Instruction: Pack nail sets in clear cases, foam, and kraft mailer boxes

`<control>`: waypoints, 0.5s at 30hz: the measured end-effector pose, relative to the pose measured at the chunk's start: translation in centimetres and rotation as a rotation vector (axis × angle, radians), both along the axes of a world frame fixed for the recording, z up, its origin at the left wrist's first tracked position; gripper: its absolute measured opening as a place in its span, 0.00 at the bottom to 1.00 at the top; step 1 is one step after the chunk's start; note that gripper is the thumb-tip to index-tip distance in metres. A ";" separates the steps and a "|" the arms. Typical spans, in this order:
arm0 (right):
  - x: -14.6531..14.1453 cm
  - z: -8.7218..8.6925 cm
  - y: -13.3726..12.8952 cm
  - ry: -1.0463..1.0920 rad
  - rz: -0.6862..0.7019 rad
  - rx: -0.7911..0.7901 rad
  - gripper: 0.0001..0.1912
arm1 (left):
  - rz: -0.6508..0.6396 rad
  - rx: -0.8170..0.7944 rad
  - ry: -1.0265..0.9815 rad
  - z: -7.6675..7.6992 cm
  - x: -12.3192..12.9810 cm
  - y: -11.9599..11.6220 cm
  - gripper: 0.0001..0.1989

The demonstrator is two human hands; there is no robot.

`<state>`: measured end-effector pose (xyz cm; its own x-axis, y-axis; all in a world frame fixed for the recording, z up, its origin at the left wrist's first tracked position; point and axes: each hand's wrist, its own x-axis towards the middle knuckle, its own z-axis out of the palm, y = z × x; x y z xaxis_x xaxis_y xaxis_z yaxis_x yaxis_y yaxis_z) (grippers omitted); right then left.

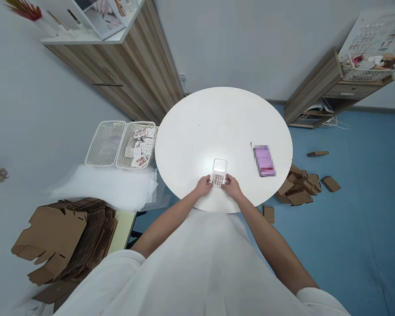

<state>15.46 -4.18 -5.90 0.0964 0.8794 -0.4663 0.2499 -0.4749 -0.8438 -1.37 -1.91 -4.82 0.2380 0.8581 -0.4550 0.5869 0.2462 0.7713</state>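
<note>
A small clear plastic case (218,178) lies near the front edge of the round white table (197,118), its lid (220,165) raised away from me. Several slim, pinkish-brown pieces that look like press-on nails sit in rows inside. My left hand (203,186) grips the case's left side between thumb and fingers. From the opposite side, my right hand (232,187) holds the right edge the same way. The fingertips partly hide the case's side walls.
A blurred purple packet (265,161) lies at the table's right. Left of the table stand two white baskets, one (136,145) holding printed cards, beside translucent sheets (102,184) and stacked flat cardboard (69,237). Small brown boxes (299,186) are heaped on the blue floor at right.
</note>
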 end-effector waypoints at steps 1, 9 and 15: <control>-0.2 0.2 -0.2 0.035 -0.014 -0.004 0.31 | 0.041 -0.029 -0.049 0.0 0.0 -0.3 0.10; 0.0 1.8 -2.2 0.339 -0.129 -0.031 0.24 | 0.367 -0.335 -0.508 1.9 -1.4 -2.6 0.17; 1.2 3.6 0.1 0.583 -0.200 -0.109 0.17 | 0.372 -0.465 -0.675 3.7 -1.7 -2.5 0.19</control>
<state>16.70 -4.05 -2.32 -0.0433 0.8150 -0.5778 -0.3397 -0.5559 -0.7587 -3.11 -4.46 -1.16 0.3244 0.6970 -0.6395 -0.1353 0.7033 0.6979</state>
